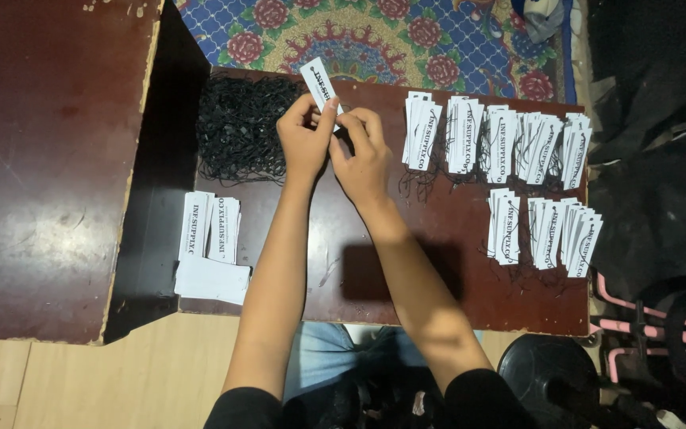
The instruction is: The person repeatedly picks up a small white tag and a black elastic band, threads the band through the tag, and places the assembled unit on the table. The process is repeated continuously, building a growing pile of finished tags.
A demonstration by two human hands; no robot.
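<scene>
My left hand (pixel 305 137) pinches a white paper tag (pixel 319 83) with black print, holding it upright over the dark brown table (pixel 343 270). My right hand (pixel 363 151) touches the tag's lower end, fingers closed as if gripping a thin black string, which I cannot make out clearly. Just left of my hands lies a heap of black strings (pixel 244 127). A stack of unstrung white tags (pixel 210 226) rests near the table's left edge, over plain white sheets (pixel 212 280).
Several bundles of strung tags (pixel 494 143) lie in rows at the right, with more below (pixel 545 230). A larger reddish tabletop (pixel 41 159) stands at the left. A patterned rug (pixel 375 40) lies beyond; a pink frame (pixel 660 326) and a black round object (pixel 549 373) sit at lower right.
</scene>
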